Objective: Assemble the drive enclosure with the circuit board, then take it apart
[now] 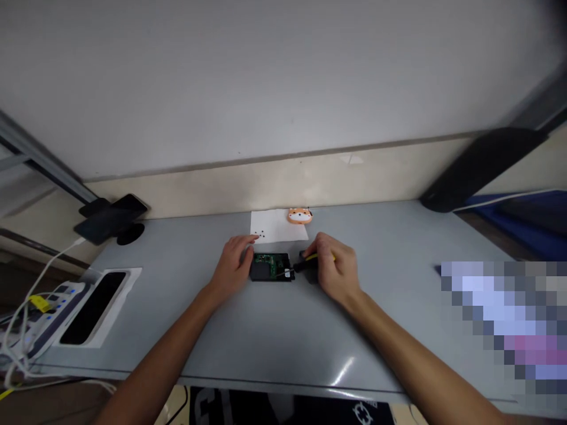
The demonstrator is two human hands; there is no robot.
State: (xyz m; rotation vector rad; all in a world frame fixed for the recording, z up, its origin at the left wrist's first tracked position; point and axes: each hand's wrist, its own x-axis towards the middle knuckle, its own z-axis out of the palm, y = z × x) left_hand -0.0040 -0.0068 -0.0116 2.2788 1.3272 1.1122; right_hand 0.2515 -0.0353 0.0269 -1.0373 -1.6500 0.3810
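A small black electronic device [260,272] with a bared green circuit board [266,258] lies on the grey desk between my hands. My left hand [233,264] rests at its left side, thumb against the edge and fingers stretched towards a sheet of white paper [277,230]. Several tiny dark pieces, seemingly screws [260,235], lie on that paper by my fingertips. From the right, my right hand [334,265] grips a screwdriver [301,267] with a black and yellow handle. Its thin shaft slants over the right part of the board; the exact tip contact is too small to tell.
An orange-and-white animal-face case [300,216] sits on the paper's right corner. To the left are a phone [94,308], a power strip [59,310] with cables, and a device on a stand [116,217]. A dark cylinder [478,168] leans at the back right.
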